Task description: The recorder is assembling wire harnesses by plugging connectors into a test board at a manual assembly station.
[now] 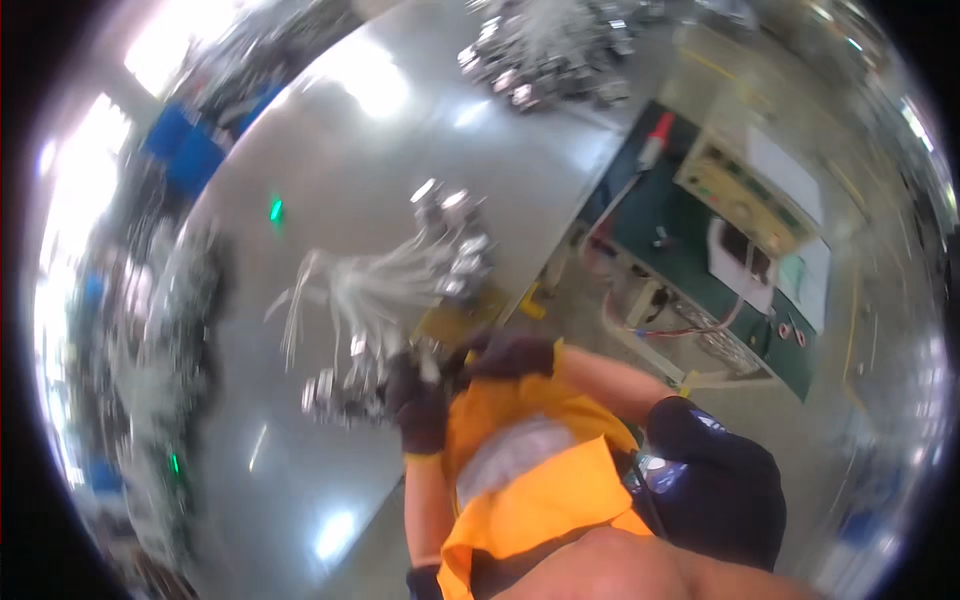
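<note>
Both of my hands wear dark gloves and meet at the near edge of a shiny grey metal table (300, 450), close to my orange vest. My left hand (415, 402) is closed, beside a heap of small silvery metal parts (345, 398). Just to its right, my right hand (512, 356) curls inward, also closed. Whatever they hold between them is blurred and covered by the gloves. Beyond the hands lies a bunch of whitish wires (365, 285), spread to the left, with shiny metal ends (465, 262) on its right side.
Another pile of wired metal parts (550, 50) lies at the table's far end. More pale bundles (165, 370) line the left. At right, a green-topped bench (655, 215) carries a beige instrument box (745, 195), papers, a red-handled tool (655, 140) and scissors (795, 332). Blue bins (188, 150) stand far left.
</note>
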The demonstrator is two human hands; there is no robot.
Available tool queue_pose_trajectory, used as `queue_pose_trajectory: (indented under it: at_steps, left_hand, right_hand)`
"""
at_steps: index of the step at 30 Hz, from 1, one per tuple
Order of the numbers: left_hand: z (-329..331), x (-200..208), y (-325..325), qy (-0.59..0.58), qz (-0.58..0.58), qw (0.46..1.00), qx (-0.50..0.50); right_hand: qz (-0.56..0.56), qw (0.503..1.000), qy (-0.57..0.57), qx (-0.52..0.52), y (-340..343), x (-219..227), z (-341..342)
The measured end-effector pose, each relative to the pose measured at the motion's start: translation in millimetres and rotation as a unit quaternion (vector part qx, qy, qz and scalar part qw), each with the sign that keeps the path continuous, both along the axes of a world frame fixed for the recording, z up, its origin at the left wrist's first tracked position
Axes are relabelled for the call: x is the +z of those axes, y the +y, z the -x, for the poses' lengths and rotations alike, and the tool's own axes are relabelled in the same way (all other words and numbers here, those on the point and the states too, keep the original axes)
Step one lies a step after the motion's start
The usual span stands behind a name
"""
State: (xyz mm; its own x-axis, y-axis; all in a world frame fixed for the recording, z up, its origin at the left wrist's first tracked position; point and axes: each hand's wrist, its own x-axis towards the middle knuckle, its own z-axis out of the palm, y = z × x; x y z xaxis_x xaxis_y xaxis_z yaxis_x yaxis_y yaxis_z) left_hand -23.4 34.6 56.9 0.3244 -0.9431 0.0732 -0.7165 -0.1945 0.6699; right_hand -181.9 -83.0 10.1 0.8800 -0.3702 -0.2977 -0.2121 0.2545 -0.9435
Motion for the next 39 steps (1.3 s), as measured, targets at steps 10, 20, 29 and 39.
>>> queue_pose_trajectory:
  at_steps: [10, 20, 29, 39]
  left_hand:
    - [5, 29, -35, 0.018, 0.181, 0.983, -0.004]
    - [-47, -15, -9, -0.262, 0.123, 0.957, -0.025]
    - [-25, -26, -23, -0.278, 0.196, 0.937, -0.076]
    - [-36, -48, -13, 0.165, 0.147, 0.975, -0.016]
  right_hand:
    - [0.039, 0.997, 0.045, -0.05, 17, 21, -1]
    - [0.055, 0.998, -0.011, -0.013, 28, 24, -11]
    - [0.108, 0.965, -0.119, -0.209, 17, 5, -11]
    - [0.151, 0.954, -0.034, -0.257, -33, 1, -5]
